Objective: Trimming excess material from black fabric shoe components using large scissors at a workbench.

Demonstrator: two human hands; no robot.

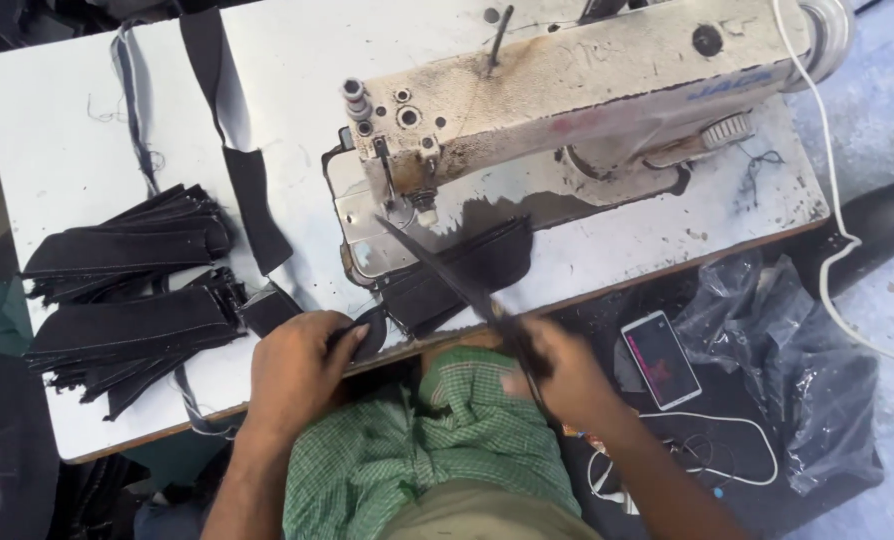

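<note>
Fingers (335,335) pinch black fabric strip (367,335); scissors (447,275) just right.

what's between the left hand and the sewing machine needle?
Head view: black fabric piece on the machine bed, with the scissors from the right hand crossing it. Left hand; needle.

bright daylight | soft shadows | right hand (557,375) motion-blurred | corners dim

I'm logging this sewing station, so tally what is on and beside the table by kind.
Sewing machine: 1
Scissors: 1, in the right hand
Stacks of black fabric pieces: 2
Black piece under the left hand: 1
Phone: 1
Plastic bag: 1
Total: 7
</note>
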